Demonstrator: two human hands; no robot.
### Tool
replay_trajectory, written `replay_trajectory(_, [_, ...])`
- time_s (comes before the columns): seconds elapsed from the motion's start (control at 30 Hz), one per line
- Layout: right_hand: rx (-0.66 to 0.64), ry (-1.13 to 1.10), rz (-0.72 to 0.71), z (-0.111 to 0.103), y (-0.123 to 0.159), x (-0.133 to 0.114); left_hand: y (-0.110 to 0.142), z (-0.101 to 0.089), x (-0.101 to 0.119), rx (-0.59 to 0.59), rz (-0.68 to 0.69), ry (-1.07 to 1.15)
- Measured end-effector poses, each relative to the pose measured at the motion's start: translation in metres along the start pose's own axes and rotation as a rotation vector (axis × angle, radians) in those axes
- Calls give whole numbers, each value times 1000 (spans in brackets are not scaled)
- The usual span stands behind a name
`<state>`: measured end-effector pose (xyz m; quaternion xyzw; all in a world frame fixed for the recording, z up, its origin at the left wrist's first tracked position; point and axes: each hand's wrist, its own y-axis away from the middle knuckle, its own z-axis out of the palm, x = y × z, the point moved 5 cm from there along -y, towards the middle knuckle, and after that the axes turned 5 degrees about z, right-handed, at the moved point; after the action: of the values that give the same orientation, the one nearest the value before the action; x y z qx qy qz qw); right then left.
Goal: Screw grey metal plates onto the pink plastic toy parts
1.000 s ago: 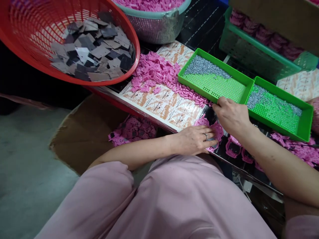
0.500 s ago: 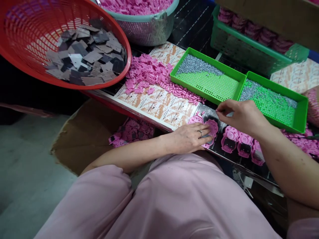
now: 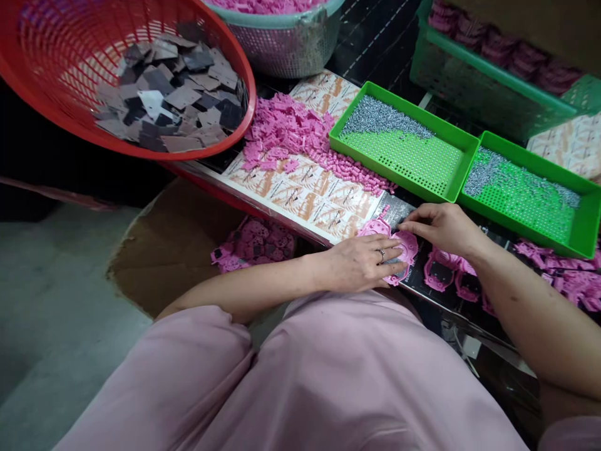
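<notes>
My left hand, a ring on one finger, lies with fingers outstretched across a pink plastic casing at the table's front edge. A second pink casing sits partly under the same hand, on its far side. My right hand is at the upper edge of the first casing, thumb and fingertips pinched together; whatever they hold is too small to make out. Several pink casings with dark plates stand in a row beneath and beside my right wrist. A few small pink pegs lie just beyond the casings.
Two green trays of small metal screws stand behind my right hand. Loose pink parts are heaped left of them. A red basket holds grey plates. Farther back are a pale basket and a green crate. Below sits a cardboard box.
My right hand has come down from above the table to the casing's upper edge. My left hand stays on the casing. The whole view has shifted slightly.
</notes>
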<state>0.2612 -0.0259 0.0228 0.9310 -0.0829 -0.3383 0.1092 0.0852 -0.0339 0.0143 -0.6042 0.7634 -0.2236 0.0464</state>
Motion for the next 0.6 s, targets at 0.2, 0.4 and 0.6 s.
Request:
replay_trajectory(0.2, [29,51,-32,2,-5,-1,0,1,0,12,-2,3])
replay_trajectory(0.4, [93,101,-57,0,0,-3,0,2,-1,22,-2,4])
replay_trajectory(0.6, [230,260,-278,-11,-2,-27,-1,2,0,12,2,-3])
